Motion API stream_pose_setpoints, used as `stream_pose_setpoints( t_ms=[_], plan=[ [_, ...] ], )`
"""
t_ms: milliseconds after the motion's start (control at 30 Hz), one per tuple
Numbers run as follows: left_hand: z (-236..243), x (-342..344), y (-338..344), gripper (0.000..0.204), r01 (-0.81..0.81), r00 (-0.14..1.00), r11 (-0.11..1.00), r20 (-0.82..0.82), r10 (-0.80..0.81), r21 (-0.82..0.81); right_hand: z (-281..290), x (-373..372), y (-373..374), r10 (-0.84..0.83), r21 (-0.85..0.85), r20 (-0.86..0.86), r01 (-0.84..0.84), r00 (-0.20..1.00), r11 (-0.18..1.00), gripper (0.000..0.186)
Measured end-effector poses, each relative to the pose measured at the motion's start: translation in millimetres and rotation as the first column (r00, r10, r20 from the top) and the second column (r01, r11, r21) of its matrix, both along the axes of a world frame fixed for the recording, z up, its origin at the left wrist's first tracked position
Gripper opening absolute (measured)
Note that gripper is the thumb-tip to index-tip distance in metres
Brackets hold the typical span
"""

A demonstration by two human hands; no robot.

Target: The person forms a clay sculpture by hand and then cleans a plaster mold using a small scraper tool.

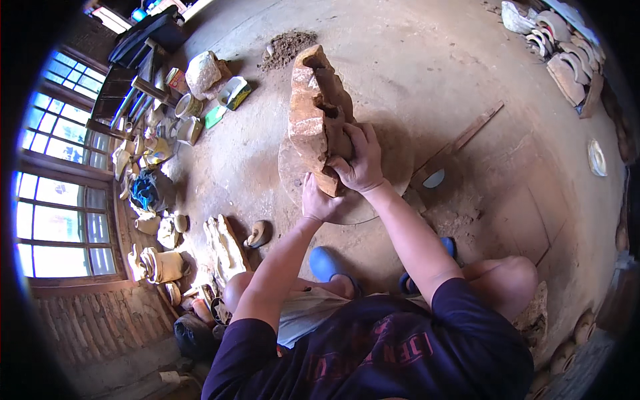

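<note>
A long, thick brown clay mold [308,130] with a hollow, wavy inner side stands tilted up in front of me, its far end raised. My left hand [321,201] is closed around its near lower end, with some fingers hidden beneath it. Higher up on the right side, my right hand [362,159] grips the mold, thumb on the near face and fingers over the hollow edge. Under both hands lies a round, dusty board [289,179], partly covered by the mold and my arms.
Beyond the mold is a heap of brown soil [288,49]. Tubs [233,92], a pale lump [203,72] and a long whitish mold [223,248] lie left. A wooden strip [477,127] is on the right; curved clay pieces [575,63] sit far right. My blue clog [328,264] is near.
</note>
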State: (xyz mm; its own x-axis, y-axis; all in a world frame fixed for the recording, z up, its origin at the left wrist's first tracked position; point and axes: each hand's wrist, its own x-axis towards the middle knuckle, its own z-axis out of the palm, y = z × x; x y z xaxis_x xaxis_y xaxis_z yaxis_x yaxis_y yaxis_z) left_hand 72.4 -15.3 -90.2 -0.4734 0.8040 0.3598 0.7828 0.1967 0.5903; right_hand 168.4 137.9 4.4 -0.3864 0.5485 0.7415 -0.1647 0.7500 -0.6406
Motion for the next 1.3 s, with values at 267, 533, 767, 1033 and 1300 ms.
stream_pose_setpoints(
  t_ms=[267,533,767,1033,1300],
  plan=[
    [-23.8,3.4,-3.5,0.078,-0.080,0.973,0.997,0.217,0.083,-0.022,5.6,-8.2,7.9,0.032,0.113,-0.038,-0.027,0.999,0.993,0.089],
    [-35.3,-1.8,-6.7,0.082,-0.142,0.913,0.988,0.394,0.107,0.062,5.1,-2.2,7.0,0.044,0.072,-0.024,-0.042,0.999,0.997,0.086],
    [-15.3,7.5,-0.3,0.078,-0.163,0.883,0.981,0.459,0.098,0.106,5.9,1.3,10.1,0.027,0.083,-0.041,-0.023,0.999,0.996,0.086],
    [-15.5,-15.1,-16.7,0.075,0.020,0.876,0.999,0.483,-0.004,-0.028,20.1,1.2,34.7,0.012,-0.304,-0.064,-0.031,0.998,0.952,0.071],
    [-1.0,-24.6,-29.6,0.118,0.197,0.980,0.913,0.054,-0.191,-0.356,23.1,-14.4,61.6,0.377,-0.577,-0.085,-0.354,0.922,0.736,0.068]
  ],
)
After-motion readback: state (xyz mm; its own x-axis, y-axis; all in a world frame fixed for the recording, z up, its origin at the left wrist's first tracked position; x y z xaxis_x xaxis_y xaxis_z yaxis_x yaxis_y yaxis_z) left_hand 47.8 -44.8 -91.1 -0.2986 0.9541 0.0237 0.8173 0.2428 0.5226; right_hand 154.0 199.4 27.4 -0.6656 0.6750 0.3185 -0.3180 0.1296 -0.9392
